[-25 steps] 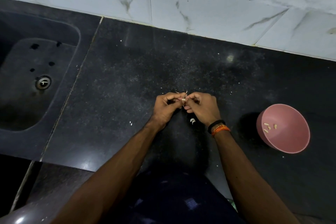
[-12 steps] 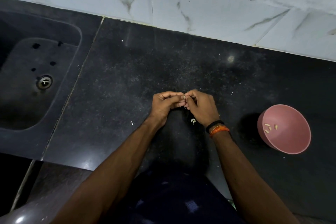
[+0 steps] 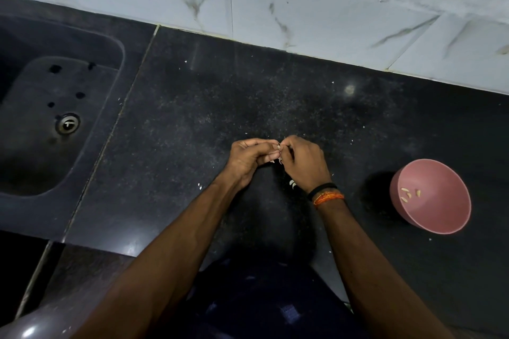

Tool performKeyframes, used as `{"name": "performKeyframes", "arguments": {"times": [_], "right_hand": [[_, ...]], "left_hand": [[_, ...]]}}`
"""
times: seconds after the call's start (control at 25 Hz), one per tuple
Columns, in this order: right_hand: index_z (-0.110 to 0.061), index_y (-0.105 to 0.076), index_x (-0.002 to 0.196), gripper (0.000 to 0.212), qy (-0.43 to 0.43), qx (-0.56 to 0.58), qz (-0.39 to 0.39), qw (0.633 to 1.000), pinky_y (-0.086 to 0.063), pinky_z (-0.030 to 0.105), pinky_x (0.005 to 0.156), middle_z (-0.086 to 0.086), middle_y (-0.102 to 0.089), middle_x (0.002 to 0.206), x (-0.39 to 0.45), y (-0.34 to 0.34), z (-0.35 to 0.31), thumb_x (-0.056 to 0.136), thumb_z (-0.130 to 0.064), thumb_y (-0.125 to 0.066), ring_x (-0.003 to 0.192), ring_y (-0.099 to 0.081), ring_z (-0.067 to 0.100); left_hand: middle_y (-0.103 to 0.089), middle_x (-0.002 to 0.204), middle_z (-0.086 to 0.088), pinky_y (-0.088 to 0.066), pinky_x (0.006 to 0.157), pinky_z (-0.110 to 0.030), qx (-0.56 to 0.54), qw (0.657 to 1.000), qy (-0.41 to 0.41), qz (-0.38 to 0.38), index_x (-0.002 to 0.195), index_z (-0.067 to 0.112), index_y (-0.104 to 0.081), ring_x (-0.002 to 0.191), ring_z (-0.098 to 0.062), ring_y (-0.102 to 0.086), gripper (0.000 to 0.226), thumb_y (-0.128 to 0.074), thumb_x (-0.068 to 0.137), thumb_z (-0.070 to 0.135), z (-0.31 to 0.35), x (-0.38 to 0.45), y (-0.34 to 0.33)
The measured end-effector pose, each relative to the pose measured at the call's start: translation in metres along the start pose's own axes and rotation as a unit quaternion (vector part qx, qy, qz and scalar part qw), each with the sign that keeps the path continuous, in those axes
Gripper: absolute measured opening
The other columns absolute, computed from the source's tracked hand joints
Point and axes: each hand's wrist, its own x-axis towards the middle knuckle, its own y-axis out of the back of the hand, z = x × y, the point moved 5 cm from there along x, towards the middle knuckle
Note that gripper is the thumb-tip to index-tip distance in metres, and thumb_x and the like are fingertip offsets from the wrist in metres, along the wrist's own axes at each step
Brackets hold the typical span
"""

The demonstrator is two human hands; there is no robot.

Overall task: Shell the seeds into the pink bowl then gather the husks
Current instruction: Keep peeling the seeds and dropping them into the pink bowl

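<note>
Looking down from the head camera, both hands meet over the middle of the black counter (image 3: 192, 118). The left hand (image 3: 249, 158) has its fingers curled in, and the right hand (image 3: 304, 164) is curled the same way, fingertips of both touching. Between them they pinch a tiny pale seed (image 3: 279, 147), so each hand is clamped on that one seed. It's honestly too small to tell whether the shell has split.

Just under the right hand, a couple of white husk bits (image 3: 293, 184) lie on the counter, right beside the wrist. That wrist wears a black band (image 3: 321, 189) and an orange thread band (image 3: 328, 198) next to each other.

Off to the right, well apart from the hands, sits the pink bowl (image 3: 438, 217). Inside it, on the left part of the inner wall, are a few shelled kernels (image 3: 407, 194), pale yellow, close together. Little white flecks are scattered here and there across the counter.

On the left side there's a dark sink (image 3: 33, 168) set into the counter, with a shiny metal drain (image 3: 67, 123) in its floor. Along the back runs a wall of white marble-look tiles (image 3: 303, 14). At the bottom of the view you can see the person's dark clothing (image 3: 261, 311) between the two forearms.
</note>
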Motion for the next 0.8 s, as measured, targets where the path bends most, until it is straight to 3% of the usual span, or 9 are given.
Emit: {"name": "performKeyframes", "arguments": {"times": [0.24, 0.64, 0.8], "right_hand": [[-0.009, -0.061, 0.094, 0.008, -0.011, 0.008, -0.016, 1.0, -0.043, 0.034, 0.074, 0.007, -0.065, 0.092, -0.001, -0.004, 0.0, 0.098, -0.013, -0.055, 0.083, -0.06, 0.022], [-0.01, -0.064, 0.096, 0.01, -0.069, 0.04, -0.007, 0.997, -0.05, 0.036, 0.079, 0.002, -0.068, 0.093, -0.003, -0.004, 0.013, 0.098, -0.013, -0.054, 0.088, -0.063, 0.019], [-0.014, -0.073, 0.097, 0.018, -0.114, 0.172, -0.024, 0.978, -0.061, 0.036, 0.08, -0.004, -0.074, 0.087, -0.004, -0.003, 0.021, 0.093, -0.005, -0.059, 0.083, -0.073, 0.014]], "left_hand": [[-0.075, 0.083, -0.019, -0.061, 0.072, -0.025, -0.002, 1.0, 0.002, -0.008, 0.088, -0.008, -0.072, 0.078, -0.023, -0.075, 0.012, -0.063, 0.085, -0.015, 0.0, -0.001, 0.0], [-0.075, 0.094, -0.02, -0.06, 0.079, -0.027, -0.016, 0.999, -0.006, -0.042, 0.102, -0.011, -0.07, 0.087, -0.024, -0.074, 0.018, -0.063, 0.086, -0.015, -0.003, 0.0, 0.002], [-0.075, 0.091, -0.018, -0.06, 0.078, -0.027, 0.008, 0.999, -0.033, -0.032, 0.101, -0.01, -0.071, 0.083, -0.023, -0.073, 0.02, -0.064, 0.083, -0.016, -0.003, 0.001, 0.0]]}}
